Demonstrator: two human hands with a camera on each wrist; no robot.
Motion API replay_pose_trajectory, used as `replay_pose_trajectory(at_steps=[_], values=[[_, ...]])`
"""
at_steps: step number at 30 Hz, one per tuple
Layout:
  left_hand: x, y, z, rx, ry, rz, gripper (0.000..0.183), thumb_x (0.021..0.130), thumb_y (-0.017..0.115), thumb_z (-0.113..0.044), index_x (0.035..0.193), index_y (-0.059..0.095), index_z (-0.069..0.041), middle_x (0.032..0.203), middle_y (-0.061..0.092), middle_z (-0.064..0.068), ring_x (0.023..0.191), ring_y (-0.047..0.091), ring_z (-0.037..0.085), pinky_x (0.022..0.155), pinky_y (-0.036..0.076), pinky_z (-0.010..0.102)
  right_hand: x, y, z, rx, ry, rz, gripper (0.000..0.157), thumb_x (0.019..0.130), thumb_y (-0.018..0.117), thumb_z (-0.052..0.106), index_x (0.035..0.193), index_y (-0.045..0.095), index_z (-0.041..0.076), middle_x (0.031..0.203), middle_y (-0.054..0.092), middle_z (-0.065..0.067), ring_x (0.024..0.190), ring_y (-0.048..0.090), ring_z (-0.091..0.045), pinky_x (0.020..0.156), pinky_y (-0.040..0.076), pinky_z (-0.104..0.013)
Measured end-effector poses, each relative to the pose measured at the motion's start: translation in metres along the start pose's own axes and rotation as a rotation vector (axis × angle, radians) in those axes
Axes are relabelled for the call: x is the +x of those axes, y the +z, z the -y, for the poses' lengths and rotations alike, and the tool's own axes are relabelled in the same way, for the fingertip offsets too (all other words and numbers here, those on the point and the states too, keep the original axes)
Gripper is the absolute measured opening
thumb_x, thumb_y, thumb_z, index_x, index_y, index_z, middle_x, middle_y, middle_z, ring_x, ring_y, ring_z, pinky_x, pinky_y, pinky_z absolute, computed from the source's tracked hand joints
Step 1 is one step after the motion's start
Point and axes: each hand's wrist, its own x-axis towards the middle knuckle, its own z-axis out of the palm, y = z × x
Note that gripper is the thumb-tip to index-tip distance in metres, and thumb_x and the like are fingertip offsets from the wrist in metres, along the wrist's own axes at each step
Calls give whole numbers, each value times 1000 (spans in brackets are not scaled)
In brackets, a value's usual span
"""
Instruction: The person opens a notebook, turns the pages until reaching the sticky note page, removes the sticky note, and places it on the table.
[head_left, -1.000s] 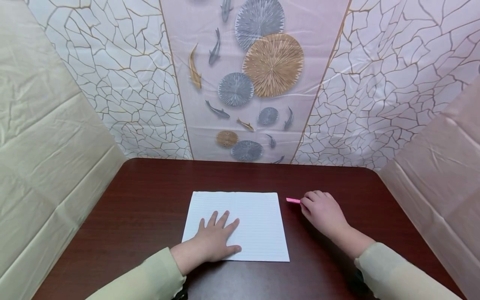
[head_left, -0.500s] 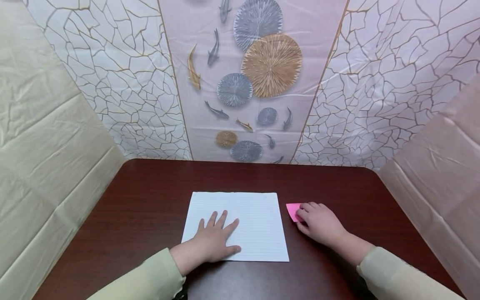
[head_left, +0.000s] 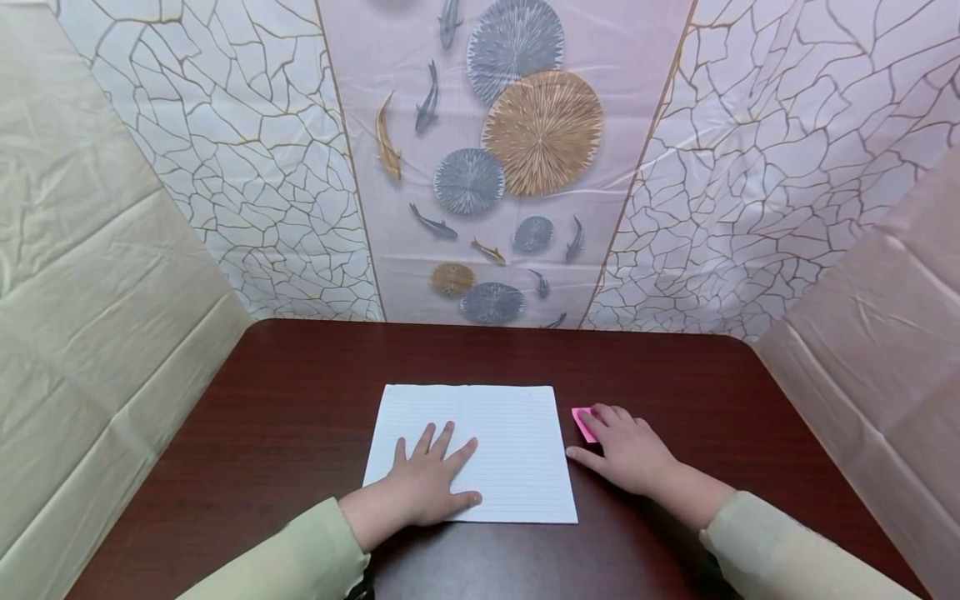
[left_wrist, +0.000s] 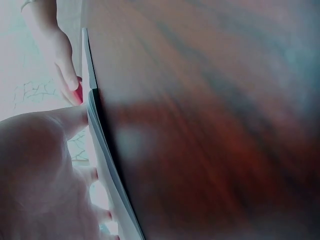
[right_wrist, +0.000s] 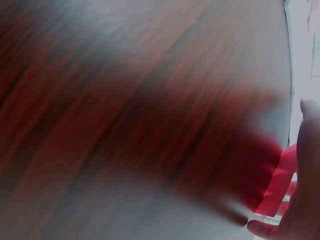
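An open notebook with lined white pages (head_left: 517, 442) lies on the dark table. My left hand (head_left: 429, 483) rests on its left page, fingers spread, with the thumb near the lower edge. To the right of the notebook, a small pink sheet of paper (head_left: 582, 427) sits mostly beneath the fingers of my right hand (head_left: 630, 454). That hand's fingers stretch over the sheet, and its thumb points at the notebook's right edge. In the right wrist view the pink paper (right_wrist: 276, 186) shows creases and stands partly off the tabletop under the fingers.
The brown wooden table (head_left: 315, 358) reaches back to a patterned cloth backdrop (head_left: 480, 250). Pale cloth panels (head_left: 112, 333) flank it on both sides.
The right hand has gone from pinching the pink paper up on edge to lying over it with the thumb apart. More of the paper is covered now. The left hand stays put.
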Motion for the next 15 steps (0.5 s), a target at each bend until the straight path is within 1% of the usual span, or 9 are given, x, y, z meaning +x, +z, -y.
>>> replay_pose_trajectory(at_steps=[4,8,15], values=[[0,0,0,5,-3,-2,77,92,51,-66,157,30,-31,165,14,11,150,8,39,110,10,73,3,-2,3,4,10,-3,76,92,54,64,140,55,5,137,51,-20,125,47,-40,95,43,-60],[2,0,0,10,-6,-4,77,91,53,-66,156,31,-31,165,15,11,150,9,39,110,12,73,6,-1,3,4,14,-4,76,92,53,66,138,57,6,134,52,-19,122,49,-40,94,44,-59],[1,-8,-3,1,11,-16,77,90,58,-63,155,36,-28,163,20,14,148,15,42,109,16,73,9,-5,2,-2,46,33,71,93,54,61,140,57,8,136,52,-20,125,47,-41,96,43,-61]])
